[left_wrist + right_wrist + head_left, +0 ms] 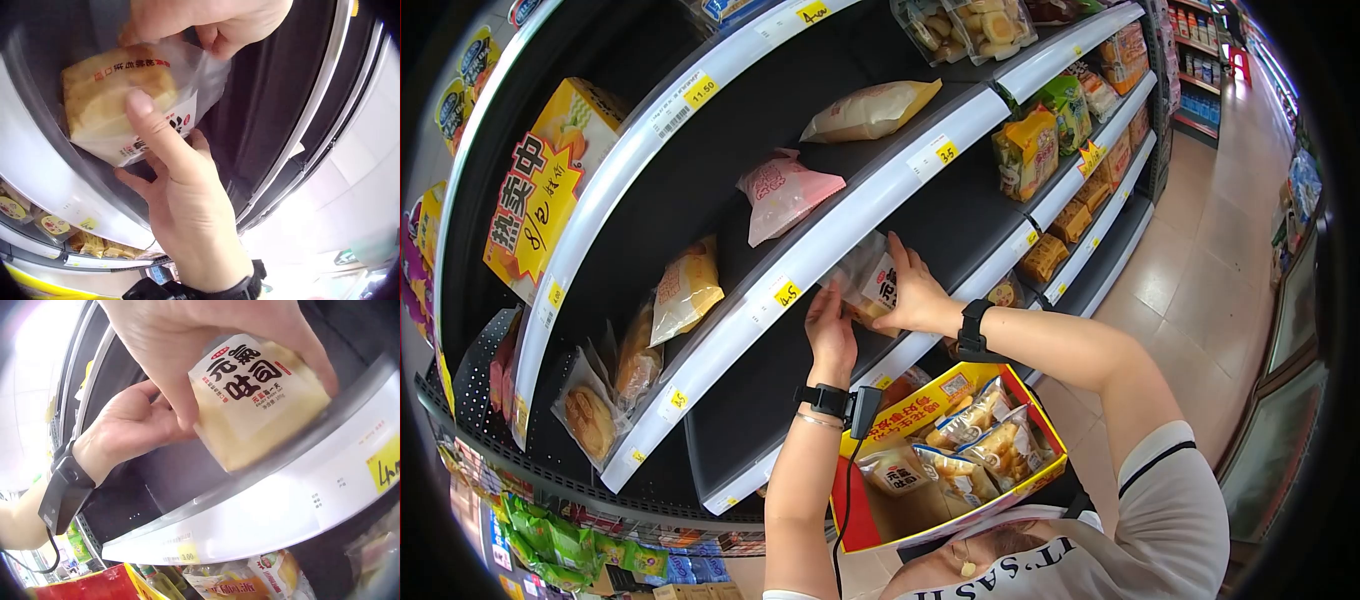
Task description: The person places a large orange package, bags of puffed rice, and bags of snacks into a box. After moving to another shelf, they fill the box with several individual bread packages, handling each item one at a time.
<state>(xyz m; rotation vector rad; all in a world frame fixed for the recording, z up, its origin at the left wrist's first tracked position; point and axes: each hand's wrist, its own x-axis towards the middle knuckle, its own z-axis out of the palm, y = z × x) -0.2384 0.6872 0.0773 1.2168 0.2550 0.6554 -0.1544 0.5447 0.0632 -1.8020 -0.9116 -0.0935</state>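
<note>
A clear-wrapped toast bread pack with a white label is in my right hand, just over the shelf lip. In the right wrist view the thumb lies along one side of it and the fingers along the other. The left wrist view shows the right thumb pressed over the pale bread. My left hand is at the pack's left end, fingers loosely bent, fingertips right at the wrapper's edge. Below both hands, a red and yellow box holds several packaged breads, among them a similar toast pack.
On the shelf above lie a pink bread bag, a cream bag and a yellowish bag. Price-tagged white shelf edges curve across the front. More snack packs stand toward the right; a tiled aisle runs beyond.
</note>
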